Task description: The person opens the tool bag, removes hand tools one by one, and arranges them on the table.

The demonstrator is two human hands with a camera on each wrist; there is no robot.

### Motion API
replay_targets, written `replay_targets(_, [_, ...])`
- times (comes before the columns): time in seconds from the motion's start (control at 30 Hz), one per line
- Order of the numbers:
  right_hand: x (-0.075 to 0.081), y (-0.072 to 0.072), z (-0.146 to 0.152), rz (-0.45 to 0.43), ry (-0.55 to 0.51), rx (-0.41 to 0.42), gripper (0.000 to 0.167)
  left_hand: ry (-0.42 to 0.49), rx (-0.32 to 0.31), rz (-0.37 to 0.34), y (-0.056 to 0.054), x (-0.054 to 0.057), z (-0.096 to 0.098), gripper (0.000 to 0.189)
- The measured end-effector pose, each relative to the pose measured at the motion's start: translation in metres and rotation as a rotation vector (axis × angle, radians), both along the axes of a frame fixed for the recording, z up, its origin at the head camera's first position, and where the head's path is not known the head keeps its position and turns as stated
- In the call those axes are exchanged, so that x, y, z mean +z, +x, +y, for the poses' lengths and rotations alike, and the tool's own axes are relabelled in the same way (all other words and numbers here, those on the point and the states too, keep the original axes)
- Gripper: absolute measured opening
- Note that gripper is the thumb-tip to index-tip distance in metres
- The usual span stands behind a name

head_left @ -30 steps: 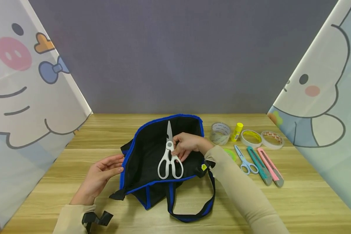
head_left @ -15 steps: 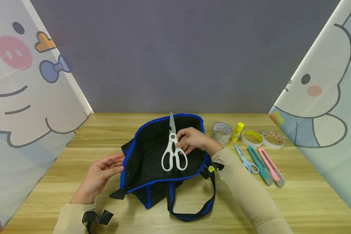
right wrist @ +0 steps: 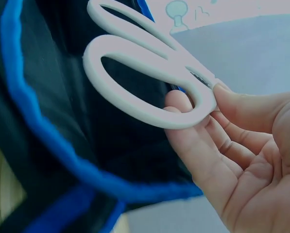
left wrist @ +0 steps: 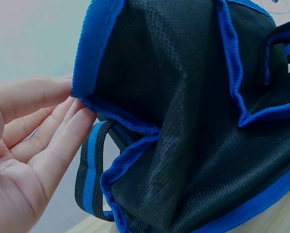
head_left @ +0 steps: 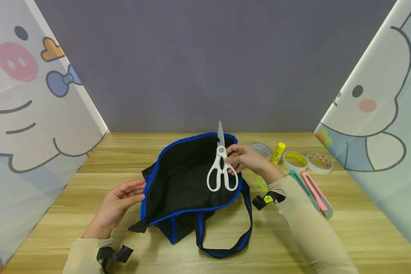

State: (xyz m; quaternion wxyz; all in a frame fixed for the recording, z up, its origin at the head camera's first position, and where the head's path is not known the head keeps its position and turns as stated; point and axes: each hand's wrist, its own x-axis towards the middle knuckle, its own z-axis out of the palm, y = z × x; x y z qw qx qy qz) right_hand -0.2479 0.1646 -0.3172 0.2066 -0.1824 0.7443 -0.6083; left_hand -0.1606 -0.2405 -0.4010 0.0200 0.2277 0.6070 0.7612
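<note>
A black bag (head_left: pixel 188 179) with blue trim lies on the table, its wide mouth facing up. At the bag's left edge my left hand (head_left: pixel 118 203) pinches the blue rim between thumb and fingers; the left wrist view shows this grip on the trim (left wrist: pixel 89 63). My right hand (head_left: pixel 248 158) pinches white-handled scissors (head_left: pixel 220 163) near the pivot, above the bag's right side. Their blades point away and the handle loops (right wrist: pixel 135 73) hang toward me. In the right wrist view the blades are out of sight.
Right of the bag lie a clear tape roll (head_left: pixel 260 148), a yellow glue stick (head_left: pixel 278 153), two more tape rolls (head_left: pixel 294 161), a teal cutter (head_left: pixel 303 188) and a pink cutter (head_left: pixel 317 195). A green item (head_left: pixel 261 182) is partly hidden by the right arm. The bag's strap (head_left: pixel 248 228) loops toward me.
My right hand has moved the scissors right and away from me, from over the bag's middle to its right edge. The right sleeve now covers the blue scissors. My left hand stays put.
</note>
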Motion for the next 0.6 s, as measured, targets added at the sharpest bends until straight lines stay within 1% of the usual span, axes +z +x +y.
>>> replay_targets(0.13, [0.003,0.003,0.019,0.008,0.000,-0.033,0.009,0.002,0.006,-0.003,-0.001,0.001,0.000,0.047])
replay_targets(0.3, [0.002,0.007,0.045,0.034,0.004,-0.055,0.014,0.002,0.002,-0.009,-0.002,0.001,-0.001,0.047])
replay_targets(0.47, [0.004,0.011,0.071,0.060,0.036,-0.073,0.016,0.002,0.000,-0.012,-0.003,0.001,0.000,0.046])
replay_targets(0.6, [0.007,0.016,0.089,0.073,0.070,-0.084,0.020,0.006,0.000,-0.010,-0.001,0.001,0.000,0.046])
